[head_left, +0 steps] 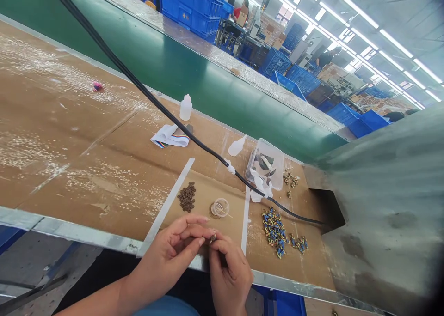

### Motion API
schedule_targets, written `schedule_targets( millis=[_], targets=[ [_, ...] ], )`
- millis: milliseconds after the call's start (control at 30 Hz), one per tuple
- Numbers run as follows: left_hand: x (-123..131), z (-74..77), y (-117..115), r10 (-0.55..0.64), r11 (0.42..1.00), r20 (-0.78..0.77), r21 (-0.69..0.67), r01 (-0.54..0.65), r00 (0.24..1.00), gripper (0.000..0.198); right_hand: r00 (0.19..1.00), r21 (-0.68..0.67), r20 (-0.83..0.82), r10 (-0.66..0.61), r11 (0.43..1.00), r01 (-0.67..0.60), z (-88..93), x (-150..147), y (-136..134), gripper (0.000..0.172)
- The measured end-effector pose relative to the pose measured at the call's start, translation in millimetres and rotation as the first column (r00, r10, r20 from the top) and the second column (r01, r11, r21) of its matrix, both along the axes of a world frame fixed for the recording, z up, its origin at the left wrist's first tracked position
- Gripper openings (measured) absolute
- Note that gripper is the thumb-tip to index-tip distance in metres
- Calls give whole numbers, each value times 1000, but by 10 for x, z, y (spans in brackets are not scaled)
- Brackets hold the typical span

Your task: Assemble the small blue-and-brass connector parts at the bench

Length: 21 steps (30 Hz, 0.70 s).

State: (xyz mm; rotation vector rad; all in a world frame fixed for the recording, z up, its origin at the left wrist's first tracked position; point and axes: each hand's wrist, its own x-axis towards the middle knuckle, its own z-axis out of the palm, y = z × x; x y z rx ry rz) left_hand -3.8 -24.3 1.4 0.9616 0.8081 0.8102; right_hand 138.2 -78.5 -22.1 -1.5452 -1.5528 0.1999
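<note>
Over the table's front edge, my left hand [175,249] and my right hand [231,272] meet at the fingertips. Between them is a small dark metal piece [212,238], too small to name surely. My right thumb and forefinger pinch it, while my left fingers are closed against its other side. Just beyond lies a small clear cup [219,208] with a thin stick leaning in it. A pile of brown disc-like pieces [187,197] sits to the cup's left. Off to the right is a heap of small blue and brass-coloured parts [274,233].
A clear plastic box [265,163], a white squeeze bottle [186,107], a second bottle lying down [237,146] and a folded striped cloth [170,136] stand farther back. A black cable [152,99] crosses the view. A metal housing [388,214] bounds the right; a green belt [145,48] runs behind.
</note>
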Motion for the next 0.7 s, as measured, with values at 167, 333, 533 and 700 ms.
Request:
schedule_targets(
  millis=[167, 333, 533, 700],
  targets=[
    [-3, 22, 7, -3, 1000, -25, 6, 4, 1000, 26, 1000, -4, -8, -5, 1000, 5, 13, -14, 11, 15],
    [1, 15, 7, -4, 1000, -32, 9, 4, 999, 26, 1000, 6, -8, -5, 1000, 5, 6, -11, 13, 14],
    [6, -10, 3, 6, 1000, -12, -4, -7, 1000, 26, 1000, 9, -22, -12, 1000, 12, 32, -19, 18, 16],
    [20, -19, -5, 21, 999, 70, -51, -18, 997, 27, 999, 2, -38, -11, 1000, 11, 41, -24, 22, 15]
  ],
)
